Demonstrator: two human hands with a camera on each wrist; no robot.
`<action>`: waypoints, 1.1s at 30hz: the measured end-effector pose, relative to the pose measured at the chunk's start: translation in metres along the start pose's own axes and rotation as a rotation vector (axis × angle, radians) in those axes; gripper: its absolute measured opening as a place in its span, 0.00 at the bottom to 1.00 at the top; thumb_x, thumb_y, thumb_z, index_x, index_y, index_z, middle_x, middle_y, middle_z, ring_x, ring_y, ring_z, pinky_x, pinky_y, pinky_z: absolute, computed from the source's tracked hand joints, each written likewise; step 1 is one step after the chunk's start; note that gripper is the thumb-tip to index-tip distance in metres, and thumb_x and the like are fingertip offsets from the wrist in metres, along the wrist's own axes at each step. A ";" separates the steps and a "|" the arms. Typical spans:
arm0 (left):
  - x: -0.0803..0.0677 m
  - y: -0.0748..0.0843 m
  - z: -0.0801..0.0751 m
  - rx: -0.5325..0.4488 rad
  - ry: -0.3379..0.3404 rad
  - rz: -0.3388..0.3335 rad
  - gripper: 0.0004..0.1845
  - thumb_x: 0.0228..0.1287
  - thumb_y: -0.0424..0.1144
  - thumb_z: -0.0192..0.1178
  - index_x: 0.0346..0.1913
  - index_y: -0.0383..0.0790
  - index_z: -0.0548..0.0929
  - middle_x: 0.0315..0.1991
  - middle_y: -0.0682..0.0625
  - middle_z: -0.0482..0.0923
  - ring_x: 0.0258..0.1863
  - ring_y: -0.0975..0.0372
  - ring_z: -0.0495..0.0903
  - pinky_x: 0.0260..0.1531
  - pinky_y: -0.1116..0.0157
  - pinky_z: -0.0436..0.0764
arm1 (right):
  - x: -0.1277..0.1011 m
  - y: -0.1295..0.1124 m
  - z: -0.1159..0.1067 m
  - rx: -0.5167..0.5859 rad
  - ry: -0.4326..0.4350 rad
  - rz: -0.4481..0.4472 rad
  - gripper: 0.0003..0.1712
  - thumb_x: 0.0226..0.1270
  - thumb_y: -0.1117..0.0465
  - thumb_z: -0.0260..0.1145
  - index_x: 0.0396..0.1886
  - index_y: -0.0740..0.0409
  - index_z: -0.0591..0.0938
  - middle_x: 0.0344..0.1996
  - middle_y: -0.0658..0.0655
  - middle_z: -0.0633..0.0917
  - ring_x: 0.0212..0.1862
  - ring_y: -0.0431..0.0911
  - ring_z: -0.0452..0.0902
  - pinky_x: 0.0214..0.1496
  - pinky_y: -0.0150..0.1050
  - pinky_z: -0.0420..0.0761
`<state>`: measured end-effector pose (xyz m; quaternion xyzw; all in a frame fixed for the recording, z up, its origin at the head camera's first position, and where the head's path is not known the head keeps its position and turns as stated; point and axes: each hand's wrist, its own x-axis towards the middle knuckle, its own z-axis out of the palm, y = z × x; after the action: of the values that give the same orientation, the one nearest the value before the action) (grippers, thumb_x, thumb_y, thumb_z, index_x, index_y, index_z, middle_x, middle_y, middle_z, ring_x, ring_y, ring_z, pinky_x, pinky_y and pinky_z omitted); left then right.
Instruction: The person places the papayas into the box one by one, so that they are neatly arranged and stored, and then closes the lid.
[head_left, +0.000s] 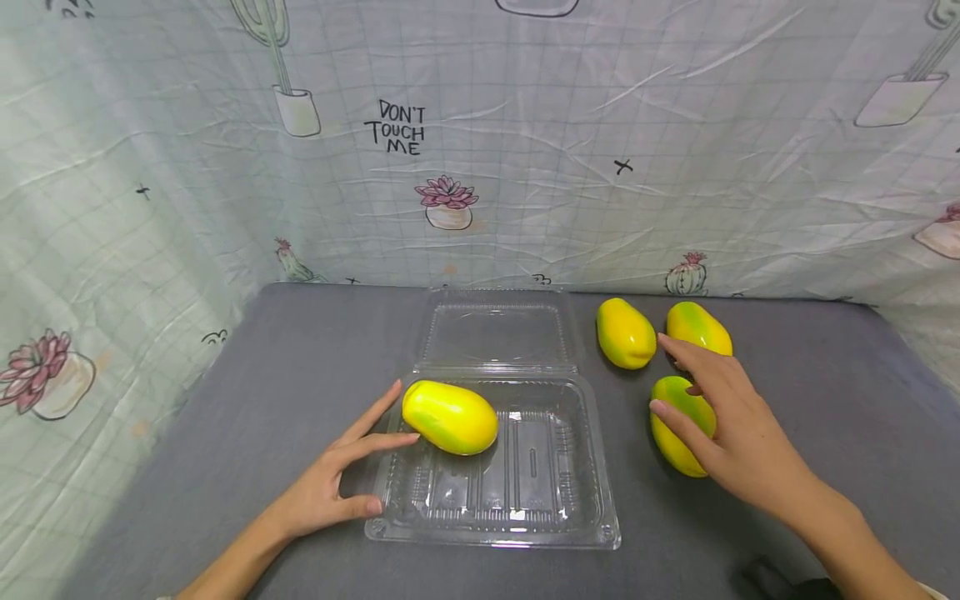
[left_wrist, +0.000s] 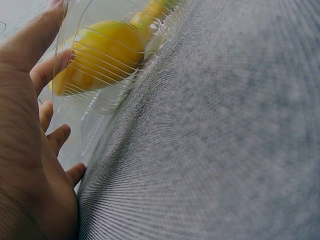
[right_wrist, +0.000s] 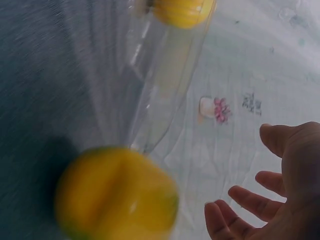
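Observation:
An open clear plastic clamshell box (head_left: 540, 508) lies on the grey table, its lid (head_left: 497, 332) flat behind it. One yellow-green mango (head_left: 450, 416) rests in the tray's back left corner. My left hand (head_left: 360, 471) lies open against the tray's left edge, its forefinger reaching to that mango and its thumb at the front rim. In the left wrist view the hand (left_wrist: 30, 125) sits beside the mango (left_wrist: 105, 52), seen through the plastic. My right hand (head_left: 693, 387) is spread open just over a loose mango (head_left: 675, 429). That mango (right_wrist: 117, 192) shows blurred below the hand (right_wrist: 270, 200).
Two more mangoes (head_left: 625, 332) (head_left: 699, 327) lie behind my right hand, near the back of the table. A printed cloth backdrop (head_left: 480, 150) closes the back and the left side. Grey tabletop (head_left: 262, 375) stretches to the left of the box.

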<state>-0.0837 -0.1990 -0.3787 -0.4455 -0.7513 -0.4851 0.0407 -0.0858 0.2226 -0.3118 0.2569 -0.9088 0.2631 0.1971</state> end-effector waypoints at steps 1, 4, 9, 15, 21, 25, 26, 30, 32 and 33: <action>0.001 0.001 0.000 -0.001 0.000 -0.001 0.30 0.57 0.52 0.57 0.57 0.34 0.71 0.66 0.29 0.41 0.64 0.38 0.42 0.41 0.30 0.52 | -0.002 0.002 -0.001 -0.001 -0.001 0.002 0.43 0.48 0.67 0.69 0.65 0.54 0.62 0.61 0.52 0.66 0.49 0.44 0.63 0.47 0.24 0.62; 0.002 0.005 -0.001 -0.004 -0.001 -0.007 0.30 0.57 0.52 0.57 0.57 0.34 0.71 0.66 0.29 0.41 0.64 0.38 0.42 0.41 0.30 0.52 | -0.008 0.009 -0.004 -0.018 0.011 0.001 0.42 0.48 0.67 0.69 0.65 0.55 0.62 0.60 0.54 0.67 0.48 0.44 0.63 0.48 0.23 0.61; 0.004 0.009 -0.002 0.007 -0.004 -0.014 0.30 0.57 0.51 0.57 0.57 0.35 0.71 0.66 0.29 0.41 0.63 0.38 0.43 0.46 0.34 0.53 | -0.018 0.019 -0.003 -0.059 0.025 0.014 0.41 0.49 0.65 0.69 0.64 0.55 0.63 0.59 0.54 0.67 0.43 0.43 0.63 0.44 0.27 0.62; 0.005 0.010 -0.002 0.013 -0.003 -0.005 0.29 0.57 0.51 0.57 0.57 0.34 0.71 0.65 0.28 0.42 0.63 0.37 0.44 0.54 0.43 0.54 | -0.032 0.027 0.000 -0.086 -0.010 0.089 0.41 0.51 0.63 0.69 0.65 0.53 0.61 0.59 0.56 0.67 0.40 0.43 0.63 0.38 0.38 0.62; 0.005 0.011 -0.002 -0.011 -0.007 -0.013 0.30 0.58 0.51 0.56 0.57 0.33 0.71 0.65 0.29 0.41 0.63 0.37 0.42 0.41 0.30 0.52 | -0.040 0.034 0.005 -0.106 -0.049 0.173 0.41 0.54 0.58 0.67 0.67 0.48 0.59 0.57 0.57 0.68 0.41 0.48 0.67 0.33 0.48 0.69; 0.004 0.009 -0.003 -0.003 -0.002 -0.007 0.30 0.58 0.51 0.56 0.57 0.33 0.71 0.65 0.28 0.41 0.63 0.37 0.43 0.43 0.31 0.52 | -0.041 0.037 0.009 -0.108 -0.088 0.221 0.41 0.56 0.54 0.66 0.67 0.45 0.57 0.57 0.57 0.67 0.43 0.49 0.66 0.32 0.51 0.69; 0.003 0.009 -0.003 -0.001 0.000 -0.007 0.30 0.58 0.51 0.56 0.57 0.33 0.71 0.65 0.28 0.41 0.63 0.37 0.43 0.44 0.31 0.52 | -0.042 0.038 0.010 -0.107 -0.100 0.230 0.41 0.56 0.53 0.65 0.68 0.44 0.56 0.57 0.57 0.66 0.45 0.50 0.65 0.33 0.52 0.69; 0.003 0.009 -0.003 0.000 -0.005 -0.015 0.30 0.58 0.52 0.56 0.57 0.34 0.71 0.66 0.29 0.41 0.64 0.38 0.42 0.45 0.33 0.53 | -0.043 0.042 0.011 -0.097 -0.138 0.263 0.40 0.57 0.51 0.64 0.68 0.42 0.56 0.58 0.58 0.65 0.51 0.54 0.62 0.37 0.57 0.66; 0.004 0.009 -0.002 0.001 -0.010 -0.019 0.30 0.58 0.52 0.56 0.57 0.35 0.70 0.66 0.30 0.41 0.64 0.38 0.42 0.45 0.32 0.53 | -0.044 0.043 0.010 -0.094 -0.154 0.282 0.40 0.57 0.50 0.63 0.68 0.42 0.56 0.58 0.60 0.65 0.54 0.57 0.61 0.39 0.60 0.64; 0.004 0.009 -0.002 0.001 -0.011 -0.018 0.30 0.58 0.52 0.56 0.58 0.35 0.70 0.66 0.30 0.41 0.64 0.38 0.42 0.45 0.32 0.53 | -0.044 0.044 0.010 -0.094 -0.162 0.288 0.40 0.58 0.50 0.63 0.67 0.42 0.56 0.58 0.61 0.65 0.54 0.58 0.61 0.39 0.61 0.64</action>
<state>-0.0801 -0.1971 -0.3692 -0.4412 -0.7559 -0.4825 0.0325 -0.0783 0.2643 -0.3578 0.1347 -0.9604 0.2245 0.0950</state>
